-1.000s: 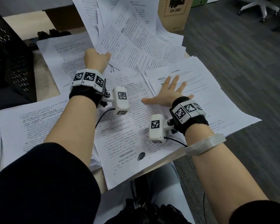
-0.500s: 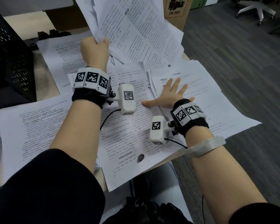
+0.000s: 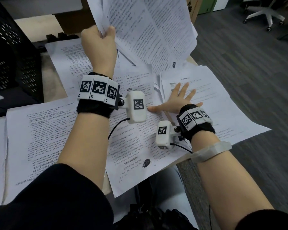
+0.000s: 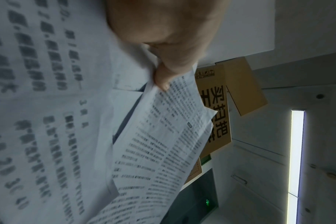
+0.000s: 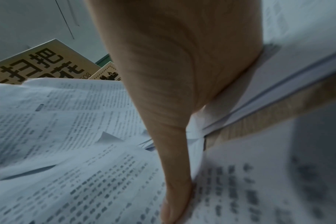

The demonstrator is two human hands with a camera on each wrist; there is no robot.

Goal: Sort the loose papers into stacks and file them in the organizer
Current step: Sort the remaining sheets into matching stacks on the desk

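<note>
1. A sheaf of printed papers (image 3: 150, 29) is lifted off the table in the upper middle of the head view, fanning out toward the upper right; its lower edge hangs over the sheets that lie below it.
2. The left hand (image 3: 98, 45) holds the sheaf by its lower left corner. In the left wrist view the thumb (image 4: 164, 80) presses on the top sheet and pinches the corner; the other fingers are hidden behind the paper.
3. The right hand (image 3: 176, 101) lies flat, palm down, in the middle right of the head view, fingers straight and spread, thumb pointing left. It presses on a loose sheet (image 3: 204, 97) that overlaps its neighbours.
4. In the right wrist view the thumb (image 5: 175, 189) rests on blurred print, with the table edge (image 5: 269, 118) showing under stacked page edges at right.
5. More printed sheets (image 3: 40, 138) cover the table (image 3: 53, 83), from the lower left to the centre, some overhanging its near edge.
6. A black mesh organizer (image 3: 8, 60) stands at the left edge of the head view, well apart from both hands.
7. A brown cardboard box (image 3: 193, 9) sits at the top, behind the lifted sheaf, and an office chair base (image 3: 263, 14) stands on the grey floor at upper right.
</note>
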